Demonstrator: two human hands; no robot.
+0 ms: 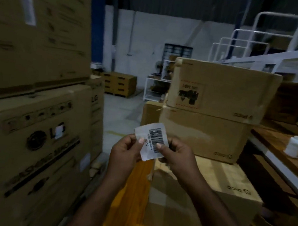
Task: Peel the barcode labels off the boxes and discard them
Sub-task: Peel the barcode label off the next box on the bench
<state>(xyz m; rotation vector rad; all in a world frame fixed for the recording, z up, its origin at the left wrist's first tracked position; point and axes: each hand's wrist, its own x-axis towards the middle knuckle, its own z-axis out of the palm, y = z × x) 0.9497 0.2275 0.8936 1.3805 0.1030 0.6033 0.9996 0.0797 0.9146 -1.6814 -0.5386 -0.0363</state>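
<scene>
- Clearly the biggest things near you are the large printed cartons point(31, 137) stacked on your left; the upper carton point(37, 27) bears a pale label point(28, 8) on its side, and the lower one shows a small white patch point(59, 131) by its round logo.
- Ahead and to your right, two brown boxes point(216, 109) sit one on the other, the top box point(222, 87) printed with a dark handling mark.
- Both rest on a lower box point(229, 178) just in front of you, beside a strip of orange-brown wooden surface point(132, 194).
- At the right edge runs a wooden desk point(277, 143), and a small white bottle point(296, 146) stands upright on it.
- Your left hand point(124, 152) and right hand point(178, 156) are raised side by side in front of the stacked boxes.
- Between them you hold the barcode label point(152, 141), off any box and tilted, bars facing you.
- Left fingers point(141, 141) are pinched on the label's left edge; right fingers point(159, 145) are pinched on its lower right part, thumb over the printed bars.
</scene>
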